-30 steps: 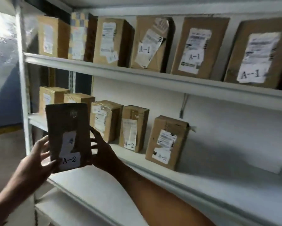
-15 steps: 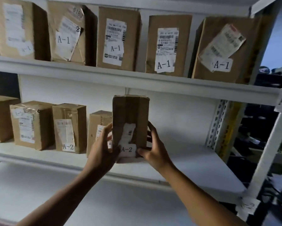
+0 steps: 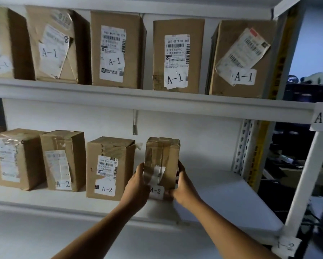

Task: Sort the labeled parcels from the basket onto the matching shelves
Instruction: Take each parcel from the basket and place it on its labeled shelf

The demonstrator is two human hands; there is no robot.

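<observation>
I have a single head-worn wide-angle view, looking forward and slightly up at a white rack from close range, near enough that both forearms reach in from 6 o'clock and the hands meet just below centre. The upper shelf (image 3: 119,98) runs across from 9 to 3 o'clock, the lower shelf (image 3: 222,199) fills the bottom half, and the rack's right upright (image 3: 306,180) stands at 3 to 4 o'clock. With no second camera, no part is shared, and the wide lens bows the edges.

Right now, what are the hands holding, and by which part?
Both hold the A-2 parcel by its lower sides: left hand on the left side, right hand on the right.
</observation>
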